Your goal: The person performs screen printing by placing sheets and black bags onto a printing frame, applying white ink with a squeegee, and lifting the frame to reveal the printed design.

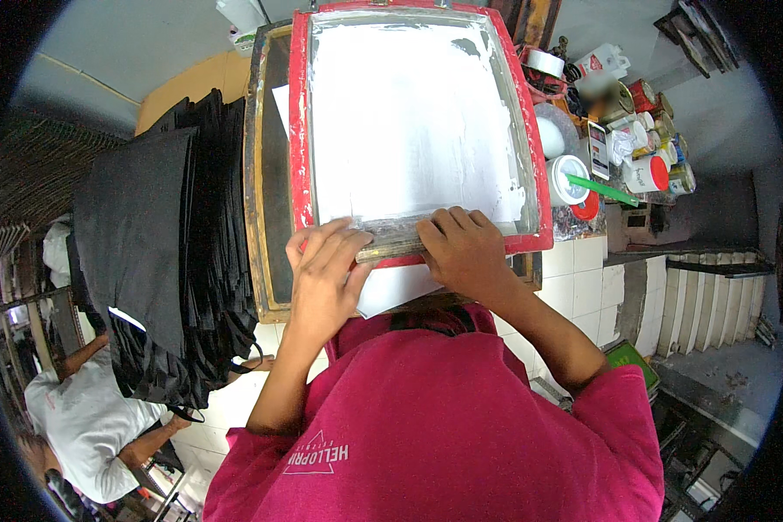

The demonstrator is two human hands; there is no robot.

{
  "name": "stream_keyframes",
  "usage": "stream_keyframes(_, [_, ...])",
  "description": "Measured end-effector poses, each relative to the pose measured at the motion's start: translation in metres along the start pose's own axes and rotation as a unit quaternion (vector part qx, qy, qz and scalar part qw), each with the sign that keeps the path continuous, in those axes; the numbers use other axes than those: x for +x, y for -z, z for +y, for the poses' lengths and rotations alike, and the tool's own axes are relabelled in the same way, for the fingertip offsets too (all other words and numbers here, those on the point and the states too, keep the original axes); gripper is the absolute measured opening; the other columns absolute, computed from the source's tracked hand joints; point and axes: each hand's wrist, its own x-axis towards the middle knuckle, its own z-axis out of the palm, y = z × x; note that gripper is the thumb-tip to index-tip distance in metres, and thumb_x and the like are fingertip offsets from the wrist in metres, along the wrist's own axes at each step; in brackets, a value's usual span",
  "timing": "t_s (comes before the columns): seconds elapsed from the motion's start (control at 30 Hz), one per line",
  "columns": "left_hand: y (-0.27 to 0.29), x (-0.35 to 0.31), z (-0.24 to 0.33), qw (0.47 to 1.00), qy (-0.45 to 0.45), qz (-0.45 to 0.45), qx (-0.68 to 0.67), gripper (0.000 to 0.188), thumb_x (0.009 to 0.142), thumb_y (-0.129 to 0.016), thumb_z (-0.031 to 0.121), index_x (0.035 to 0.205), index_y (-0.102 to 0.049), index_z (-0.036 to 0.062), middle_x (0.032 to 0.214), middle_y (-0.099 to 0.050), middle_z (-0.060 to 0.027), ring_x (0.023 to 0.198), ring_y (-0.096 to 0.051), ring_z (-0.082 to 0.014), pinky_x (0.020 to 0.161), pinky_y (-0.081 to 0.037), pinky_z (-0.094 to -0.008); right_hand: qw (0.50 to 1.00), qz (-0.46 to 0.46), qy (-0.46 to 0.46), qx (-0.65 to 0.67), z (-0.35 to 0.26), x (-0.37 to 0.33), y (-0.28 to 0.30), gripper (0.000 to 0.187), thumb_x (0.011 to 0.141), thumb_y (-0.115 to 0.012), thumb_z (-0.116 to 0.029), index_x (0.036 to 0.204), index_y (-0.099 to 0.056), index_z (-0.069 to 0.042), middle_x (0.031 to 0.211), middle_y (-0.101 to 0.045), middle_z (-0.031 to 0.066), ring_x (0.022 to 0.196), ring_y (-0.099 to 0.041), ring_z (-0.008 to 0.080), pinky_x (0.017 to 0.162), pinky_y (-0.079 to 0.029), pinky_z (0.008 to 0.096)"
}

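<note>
A red-edged printing screen (541, 196) fills the upper middle, its mesh (404, 122) covered in white with streaks near the lower end. Across its near end lies a wooden squeegee (393, 247), its lower edge hidden. The left end is gripped by my left hand (324, 271), fingers curled over the top and thumb on the near side. My right hand (465, 250) wraps the other end, knuckles up. White paper (396, 290) shows below the screen's near edge.
A tall pile of black fabric bags (135, 235) stands to the left. At right are a white tub (569, 180) with a green spatula (602, 189) across it, a phone (598, 150) and several paint containers (646, 174). A person in a white shirt (96, 418) is at lower left.
</note>
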Motion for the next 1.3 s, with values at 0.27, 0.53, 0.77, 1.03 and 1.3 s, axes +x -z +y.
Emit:
stream_keyframes(0.27, [-0.026,-0.033,-0.060,0.983,-0.085,0.115,0.118,0.117,0.068,-0.089,0.049,0.159,-0.028,0.0080,0.163,-0.034,-0.0196,0.154,-0.027,-0.0367,0.124,-0.004,-0.0586,0.998,0.031,0.012,0.052,0.005,-0.003,0.010,0.033,0.069,-0.073,-0.013,0.100,-0.065,-0.008,0.096,-0.068,0.0073,0.091,-0.068,0.0259,0.074,-0.053,0.0396])
stream_keyframes(0.53, [0.065,0.041,0.003,0.914,-0.123,0.381,-0.071,0.132,0.068,-0.092,0.049,0.162,-0.010,0.0044,0.165,-0.023,-0.0254,0.154,-0.022,-0.0394,0.126,-0.014,-0.0541,0.951,0.305,0.053,-0.028,0.020,0.058,0.115,0.034,0.067,-0.072,-0.011,0.100,-0.067,-0.011,0.099,-0.069,0.0052,0.087,-0.069,0.0260,0.075,-0.054,0.0391])
stream_keyframes(0.77, [0.028,0.063,-0.012,0.918,0.144,0.277,-0.245,0.094,0.096,-0.063,0.054,0.159,-0.022,-0.0010,0.163,-0.024,-0.0294,0.153,-0.023,-0.0419,0.124,-0.022,-0.0515,0.934,0.344,0.066,-0.076,0.049,0.134,0.183,0.029,0.075,-0.081,-0.022,0.098,-0.068,-0.010,0.086,-0.070,0.0117,0.075,-0.067,0.0321,0.065,-0.051,0.0403])
stream_keyframes(1.03, [0.018,0.043,-0.066,0.921,0.277,0.234,-0.144,0.058,0.098,-0.065,0.033,0.144,-0.054,0.0000,0.134,-0.063,-0.0263,0.118,-0.065,-0.0337,0.100,-0.051,-0.0436,0.966,0.243,-0.081,0.037,0.044,0.180,0.249,0.027,0.083,-0.076,-0.022,0.093,-0.064,-0.001,0.083,-0.067,0.0240,0.076,-0.064,0.0429,0.066,-0.048,0.0464])
stream_keyframes(1.3, [0.093,0.159,0.042,0.901,-0.041,0.363,-0.233,0.042,0.095,-0.072,0.012,0.133,-0.061,0.0003,0.092,-0.066,-0.0047,0.079,-0.059,-0.0088,0.075,-0.051,-0.0255,0.960,0.273,-0.061,-0.007,0.057,0.209,0.264,0.034,0.080,-0.079,-0.029,0.092,-0.066,0.000,0.086,-0.068,0.0258,0.083,-0.065,0.0463,0.071,-0.050,0.0491])
